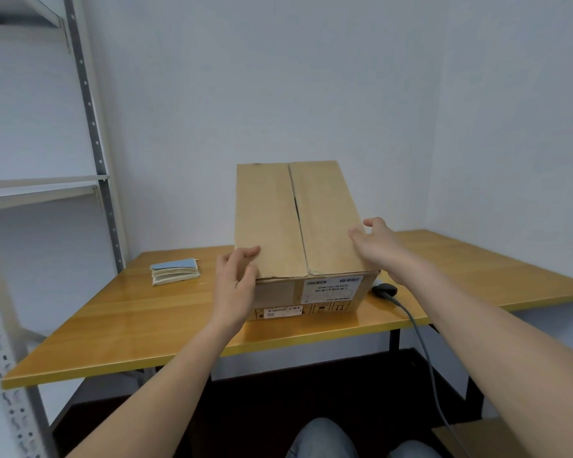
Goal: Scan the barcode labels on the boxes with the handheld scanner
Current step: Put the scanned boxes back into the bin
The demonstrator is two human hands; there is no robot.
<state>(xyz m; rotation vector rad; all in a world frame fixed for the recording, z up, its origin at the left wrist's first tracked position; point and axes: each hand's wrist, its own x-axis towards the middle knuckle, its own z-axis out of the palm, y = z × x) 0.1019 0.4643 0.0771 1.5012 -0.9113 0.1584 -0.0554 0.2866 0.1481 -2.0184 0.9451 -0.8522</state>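
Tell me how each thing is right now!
box: flaps closed, sitting on the table, labels facing the person
scanner: lying on the table beside the box, nobody holding it
paper stack: lying flat
left hand: on the box's near left corner
right hand: open at the box's right edge

The print on the white label (333,288) and on the smaller strip (284,311) of the box (295,223) is too small to be read. Most of the scanner (383,289) is hidden behind the box's corner at 3 o'clock — only its dark end is seen. Its cable (427,358) is cut off by the bottom edge. The left hand (237,285) covers the box's near corner at 9 o'clock — the shelving (93,127) is cropped at the left edge.
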